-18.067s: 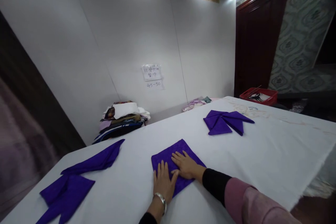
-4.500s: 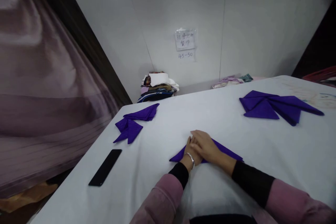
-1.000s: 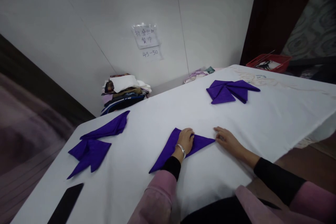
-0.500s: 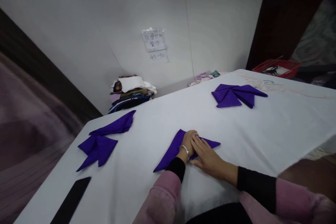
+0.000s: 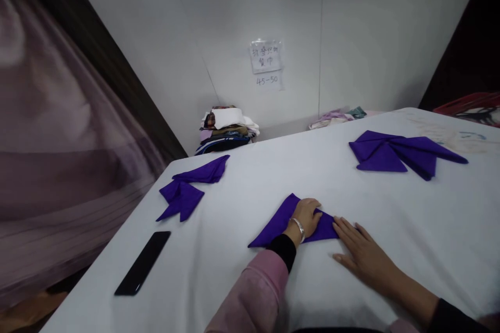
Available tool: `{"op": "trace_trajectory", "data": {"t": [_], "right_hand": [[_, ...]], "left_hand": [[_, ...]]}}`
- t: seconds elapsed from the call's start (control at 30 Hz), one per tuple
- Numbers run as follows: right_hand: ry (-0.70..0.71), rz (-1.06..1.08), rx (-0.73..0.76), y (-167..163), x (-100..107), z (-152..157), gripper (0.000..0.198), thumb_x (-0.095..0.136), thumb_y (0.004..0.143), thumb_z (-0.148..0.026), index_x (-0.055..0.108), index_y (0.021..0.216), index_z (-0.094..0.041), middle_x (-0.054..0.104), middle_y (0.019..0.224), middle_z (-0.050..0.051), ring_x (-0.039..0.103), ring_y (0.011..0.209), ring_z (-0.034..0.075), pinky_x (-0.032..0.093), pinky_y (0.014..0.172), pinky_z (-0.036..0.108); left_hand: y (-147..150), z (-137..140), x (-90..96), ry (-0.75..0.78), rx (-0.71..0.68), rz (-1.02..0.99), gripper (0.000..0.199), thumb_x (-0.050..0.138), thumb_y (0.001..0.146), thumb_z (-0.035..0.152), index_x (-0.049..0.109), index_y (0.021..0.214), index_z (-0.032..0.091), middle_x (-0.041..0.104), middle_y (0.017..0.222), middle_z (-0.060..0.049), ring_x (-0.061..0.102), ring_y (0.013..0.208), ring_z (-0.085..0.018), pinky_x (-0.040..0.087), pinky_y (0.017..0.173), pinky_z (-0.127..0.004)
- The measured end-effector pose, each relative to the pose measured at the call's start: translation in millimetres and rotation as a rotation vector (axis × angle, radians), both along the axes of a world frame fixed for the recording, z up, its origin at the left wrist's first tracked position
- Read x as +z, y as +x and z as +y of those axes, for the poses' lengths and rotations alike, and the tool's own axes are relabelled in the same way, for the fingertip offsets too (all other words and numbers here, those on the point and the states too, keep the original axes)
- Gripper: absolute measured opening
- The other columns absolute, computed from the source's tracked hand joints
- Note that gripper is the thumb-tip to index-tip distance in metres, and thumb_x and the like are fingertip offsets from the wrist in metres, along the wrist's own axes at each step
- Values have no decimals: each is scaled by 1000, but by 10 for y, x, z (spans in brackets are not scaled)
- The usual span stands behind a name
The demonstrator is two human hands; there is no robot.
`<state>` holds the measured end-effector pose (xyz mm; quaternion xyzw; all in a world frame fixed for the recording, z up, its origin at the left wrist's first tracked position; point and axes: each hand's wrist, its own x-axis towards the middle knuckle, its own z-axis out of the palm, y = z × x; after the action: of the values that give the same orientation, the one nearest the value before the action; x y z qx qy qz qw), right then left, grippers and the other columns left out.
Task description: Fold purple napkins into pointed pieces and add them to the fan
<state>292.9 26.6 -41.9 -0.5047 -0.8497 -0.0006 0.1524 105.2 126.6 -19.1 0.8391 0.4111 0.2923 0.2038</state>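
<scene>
Folded purple fabric piece, roughly triangular (image 5: 275, 226), lies flat on the white cloth-covered table (image 5: 281, 166), near edge, under the left hand (image 5: 307, 217). Left: palm down on it, fingers bent, can't tell if pinching fabric; silver metal bangle (image 5: 299, 230) at wrist. Right hand (image 5: 363, 255): nothing gripped, fingers extended, tips at the piece's right corner. Glossy black flat rectangular slab (image 5: 144, 263) left of it, near folded purple pointed cloth shapes (image 5: 188, 200); another purple pointed cloth fold (image 5: 380, 156) farther back, right
</scene>
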Motion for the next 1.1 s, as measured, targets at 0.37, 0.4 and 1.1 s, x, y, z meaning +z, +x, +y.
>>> {"op": "trace_trajectory", "data": {"t": [0.37, 0.4, 1.1], "right_hand": [[35, 1, -16, -261, 236, 88, 71, 36, 86, -58, 27, 141, -14, 28, 144, 14, 22, 133, 27, 22, 106, 50], [38, 22, 3, -336, 254, 112, 72, 36, 86, -58, 23, 142, -14, 27, 145, 13, 20, 134, 27, 22, 107, 49], [2, 63, 50, -517, -35, 292, 74, 36, 85, -60, 29, 140, -11, 29, 143, 16, 22, 133, 28, 24, 105, 49]], "left_hand": [[2, 3, -18, -31, 10, 10, 41, 53, 78, 17, 50, 119, 14, 52, 125, -12, 43, 120, -22, 34, 105, -42], [-3, 1, -15, -45, 7, -3, 44, 52, 78, 15, 49, 121, 14, 50, 128, -12, 41, 122, -22, 33, 105, -42], [-673, -241, 257, -57, 269, 152, 45, 42, 86, 34, 44, 128, 15, 39, 140, -12, 27, 133, -25, 19, 110, -49]]}}
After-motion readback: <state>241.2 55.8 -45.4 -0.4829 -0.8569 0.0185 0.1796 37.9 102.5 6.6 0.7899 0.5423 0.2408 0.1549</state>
